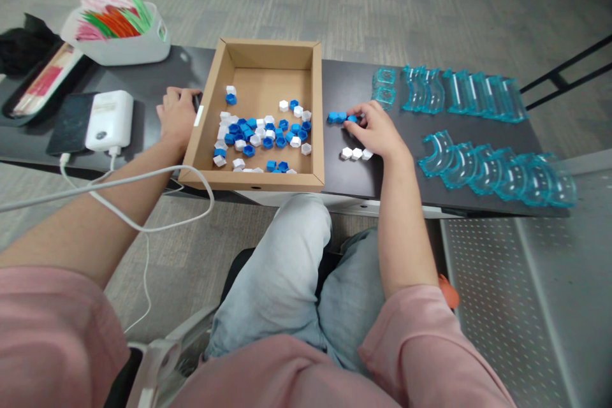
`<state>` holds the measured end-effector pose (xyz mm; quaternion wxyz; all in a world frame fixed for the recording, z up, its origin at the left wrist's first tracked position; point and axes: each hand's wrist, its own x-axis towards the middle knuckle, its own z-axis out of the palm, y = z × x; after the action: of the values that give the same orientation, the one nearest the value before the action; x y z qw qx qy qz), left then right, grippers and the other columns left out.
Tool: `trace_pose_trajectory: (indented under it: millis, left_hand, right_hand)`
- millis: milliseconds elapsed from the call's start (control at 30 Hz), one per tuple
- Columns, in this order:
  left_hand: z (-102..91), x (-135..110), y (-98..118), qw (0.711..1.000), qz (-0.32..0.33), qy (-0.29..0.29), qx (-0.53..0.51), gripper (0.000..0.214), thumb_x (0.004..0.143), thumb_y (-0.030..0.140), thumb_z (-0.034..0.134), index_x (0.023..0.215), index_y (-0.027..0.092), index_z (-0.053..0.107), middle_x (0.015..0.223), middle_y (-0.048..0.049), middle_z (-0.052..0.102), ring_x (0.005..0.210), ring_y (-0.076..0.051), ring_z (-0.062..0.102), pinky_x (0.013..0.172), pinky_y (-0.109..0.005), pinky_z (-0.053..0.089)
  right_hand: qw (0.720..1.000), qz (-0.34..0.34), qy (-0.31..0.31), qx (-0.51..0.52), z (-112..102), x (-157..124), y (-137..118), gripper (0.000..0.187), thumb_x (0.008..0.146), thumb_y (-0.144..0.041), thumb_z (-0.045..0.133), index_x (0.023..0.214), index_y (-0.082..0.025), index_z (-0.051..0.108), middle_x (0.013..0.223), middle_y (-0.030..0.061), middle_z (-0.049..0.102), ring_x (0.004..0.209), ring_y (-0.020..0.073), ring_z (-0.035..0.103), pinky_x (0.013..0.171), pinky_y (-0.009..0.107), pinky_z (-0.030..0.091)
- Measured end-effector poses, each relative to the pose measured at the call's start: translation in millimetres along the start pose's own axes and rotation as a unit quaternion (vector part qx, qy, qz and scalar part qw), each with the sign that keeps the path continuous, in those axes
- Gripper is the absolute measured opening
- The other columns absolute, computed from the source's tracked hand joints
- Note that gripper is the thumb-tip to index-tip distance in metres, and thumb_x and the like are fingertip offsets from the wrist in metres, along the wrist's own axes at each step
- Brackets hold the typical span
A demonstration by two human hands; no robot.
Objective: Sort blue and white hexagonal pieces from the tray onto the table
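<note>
A shallow cardboard box [210,111] on the dark table holds several small blue and white hexagonal pieces [261,134]. My left hand [178,116] rests curled against the box's left wall, gripping its edge. My right hand [375,131] lies on the table right of the box, its fingertips pinched on a blue hexagonal piece [352,118] at the end of a short row of blue pieces [336,117]. A row of three white hexagonal pieces [356,153] lies just below that hand.
Two rows of clear teal curved plastic parts [459,92] [497,169] fill the table's right side. At the left are a white charger [109,120] with cable, a dark phone [71,124] and a white tub of coloured strips [117,29]. A perforated metal bench [521,293] stands at the lower right.
</note>
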<state>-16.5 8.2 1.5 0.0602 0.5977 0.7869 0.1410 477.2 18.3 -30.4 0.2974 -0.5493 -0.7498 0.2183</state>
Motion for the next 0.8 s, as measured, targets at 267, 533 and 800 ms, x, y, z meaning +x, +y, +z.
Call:
trace_pose_trajectory:
  millis: [267, 533, 800]
  left_hand:
    - [-0.1, 2.5, -1.5, 1.0, -0.003, -0.01, 0.007, 0.067, 0.12, 0.052, 0.046, 0.174, 0.016, 0.063, 0.174, -0.029, 0.053, 0.162, -0.046, 0.051, 0.136, -0.061, 0.036]
    - [1.6, 0.6, -1.3, 1.0, 0.004, 0.005, -0.009, 0.066, 0.121, 0.044, 0.037, 0.173, 0.013, 0.065, 0.174, -0.0301, 0.055, 0.163, -0.047, 0.05, 0.136, -0.063, 0.035]
    - [4.1, 1.4, -2.3, 1.0, 0.002, 0.013, -0.005, 0.062, 0.12, 0.041, 0.041, 0.172, 0.016, 0.066, 0.172, -0.0278, 0.058, 0.162, -0.045, 0.052, 0.137, -0.064, 0.036]
  right_hand:
    - [1.0, -0.004, 0.007, -0.003, 1.0, 0.1, -0.6, 0.021, 0.1, -0.032, 0.085, 0.119, -0.026, 0.081, 0.124, 0.0087, 0.071, 0.097, 0.0262, 0.071, 0.103, 0.051, 0.061]
    - [1.0, 0.009, -0.001, -0.008, -0.7, -0.2, -5.7, 0.02, 0.1, -0.029, 0.084, 0.12, -0.024, 0.081, 0.125, 0.0095, 0.07, 0.095, 0.0258, 0.072, 0.104, 0.052, 0.061]
    - [1.0, -0.001, 0.003, -0.013, 0.7, 0.1, -1.2, 0.023, 0.1, -0.034, 0.084, 0.121, -0.026, 0.081, 0.124, 0.0086, 0.071, 0.096, 0.0257, 0.07, 0.104, 0.05, 0.061]
